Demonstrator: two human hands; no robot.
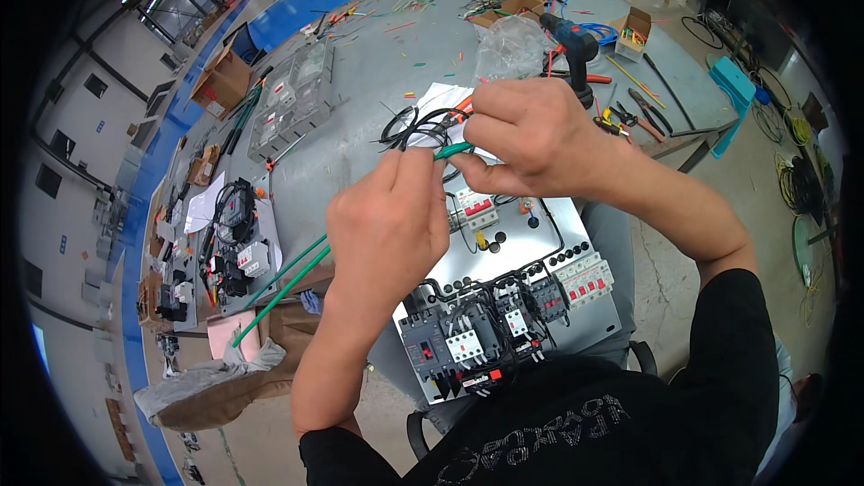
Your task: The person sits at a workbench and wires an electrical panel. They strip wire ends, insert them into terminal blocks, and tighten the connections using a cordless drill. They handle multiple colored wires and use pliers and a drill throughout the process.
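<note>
Both my hands are closed and meet above a metal mounting plate [531, 256]. A thin length of green tubing [454, 150] runs between my left hand [391, 216] and my right hand [531, 139], its tip pinched in the right fingers. From behind the left hand two green strands [283, 292] trail down to the left. Black wires [421, 129] lie bunched just beyond my fingers. On the plate sit a row of breakers [585, 279], a black circuit breaker [425, 351] and contactors [465, 345] joined by black wiring. Part of the plate is hidden under my hands.
Beyond my right hand stand a cordless drill [576, 43], a clear plastic bag [515, 52] and pliers [646, 110]. A grey enclosure [292, 101] lies on the left of the table [387, 63]. Another wired plate [238, 252] is nearer, beside a draped brown garment [225, 396].
</note>
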